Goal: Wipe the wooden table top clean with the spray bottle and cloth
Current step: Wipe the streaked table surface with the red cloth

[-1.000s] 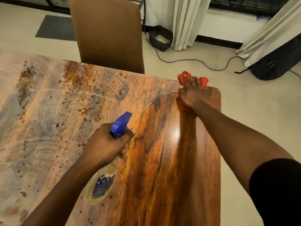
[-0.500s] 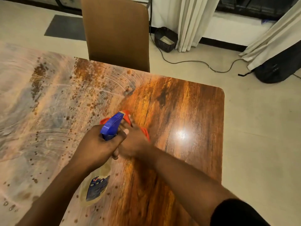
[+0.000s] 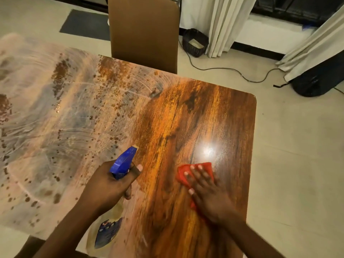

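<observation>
The wooden table top (image 3: 188,116) fills the view; its left part is covered in whitish smeared film with brown specks, its right part shows glossy bare wood. My left hand (image 3: 108,187) is shut on the spray bottle (image 3: 123,162), whose blue nozzle points away from me; the pale bottle body with a blue label hangs below my wrist. My right hand (image 3: 210,194) lies flat, fingers spread, pressing the red cloth (image 3: 186,174) onto the wood near the right front. Most of the cloth is hidden under my palm.
A brown chair (image 3: 143,32) stands pushed against the table's far edge. Beyond it on the floor are a small black basket (image 3: 194,42), a cable (image 3: 232,70), white curtains (image 3: 221,25), a dark mat (image 3: 85,25) and a black bag (image 3: 320,81) at the right.
My right hand swept the red cloth from the far right corner toward the bottle, then out to the right front of the table. My left hand kept the bottle in about the same spot.
</observation>
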Motion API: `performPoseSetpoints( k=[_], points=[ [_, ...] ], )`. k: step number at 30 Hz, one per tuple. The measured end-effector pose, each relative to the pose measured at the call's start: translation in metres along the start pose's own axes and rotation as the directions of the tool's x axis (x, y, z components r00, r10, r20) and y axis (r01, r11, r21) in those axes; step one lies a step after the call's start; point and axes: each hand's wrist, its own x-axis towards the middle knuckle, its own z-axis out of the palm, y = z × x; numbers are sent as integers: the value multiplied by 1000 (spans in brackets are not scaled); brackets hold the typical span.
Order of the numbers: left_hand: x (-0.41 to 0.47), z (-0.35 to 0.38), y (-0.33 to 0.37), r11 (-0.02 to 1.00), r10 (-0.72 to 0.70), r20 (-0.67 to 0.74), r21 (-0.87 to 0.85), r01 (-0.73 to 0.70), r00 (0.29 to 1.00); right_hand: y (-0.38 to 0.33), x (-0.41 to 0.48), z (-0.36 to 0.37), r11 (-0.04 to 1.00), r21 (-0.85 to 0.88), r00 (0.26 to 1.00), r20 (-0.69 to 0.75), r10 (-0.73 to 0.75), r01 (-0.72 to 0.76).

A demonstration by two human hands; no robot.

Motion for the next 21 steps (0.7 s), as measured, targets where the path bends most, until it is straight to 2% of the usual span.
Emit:
performPoseSetpoints(
  k=[3,6,13,15,21],
  points=[
    [-17,-1,-17,1000,2,-14,23,-2,1000,44,15,-21,989,51,989,-42,139,-137],
    [-31,-4,-37,997,-4,-16,74,5,1000,65,53,-46,975,61,974,-62,216,-212],
    [-52,-10,-70,994,-74,-7,81,74,997,37,147,-78,955,69,952,-82,295,-289],
    [-56,-11,-77,992,-87,-18,86,88,996,16,166,-78,962,58,961,-60,270,-267],
    [-69,-15,-93,989,-127,-43,75,130,991,-68,188,-50,999,-47,1000,-14,11,-12]
  ],
)
